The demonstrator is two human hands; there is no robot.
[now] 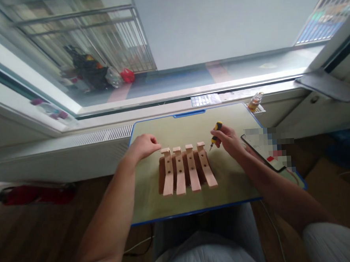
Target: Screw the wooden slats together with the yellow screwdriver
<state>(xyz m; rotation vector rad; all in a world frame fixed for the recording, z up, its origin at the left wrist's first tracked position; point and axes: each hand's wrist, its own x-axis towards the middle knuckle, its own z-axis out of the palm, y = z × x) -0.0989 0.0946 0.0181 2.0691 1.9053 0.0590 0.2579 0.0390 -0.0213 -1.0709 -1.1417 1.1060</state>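
Note:
A wooden rack (186,168) with several pale curved hooks on a darker base lies in the middle of a small blue-edged table (156,205). My right hand (227,139) is closed round a yellow and black screwdriver (216,133), its tip pointing down just right of the rightmost hook. My left hand (144,146) rests on the table just left of the rack's top end, fingers curled in, and I cannot make out anything in them.
A phone (265,151) lies on the table's right side, beside my right forearm. A small amber bottle (255,101) stands on the sill beyond the far right corner. A window and radiator grille run behind the table. My lap is under the near edge.

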